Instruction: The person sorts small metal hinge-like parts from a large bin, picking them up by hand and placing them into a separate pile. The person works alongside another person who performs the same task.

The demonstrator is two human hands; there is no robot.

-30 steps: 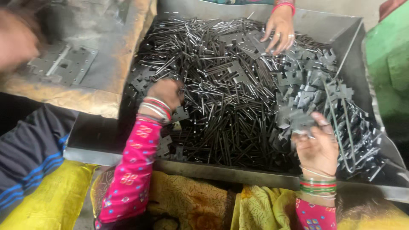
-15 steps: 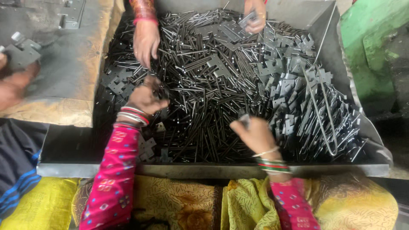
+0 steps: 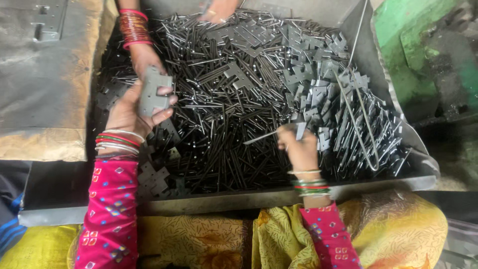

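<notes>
Currently, we hold a flat grey notched metal hinge plate (image 3: 153,95) in the left hand (image 3: 130,112), fingers closed around its lower edge, above the left part of the large grey sheet-metal tray (image 3: 279,197). The right hand (image 3: 299,148) is pinched shut on a thin dark steel pin (image 3: 264,136), which points left over the heap of dark steel pins (image 3: 219,119).

To do this step well, we judge that the plate should stay level and firmly gripped while the pin is kept in line with the plate's curled edge.

A co-worker's hand with red bangles (image 3: 144,60) touches or nearly touches the top of our plate, so room on that side is tight. A pile of grey hinge plates (image 3: 318,89) and a long bent wire loop (image 3: 361,124) crowd the right. The tray's near rim lies close below both wrists; open room is mostly above the heap's centre.
</notes>
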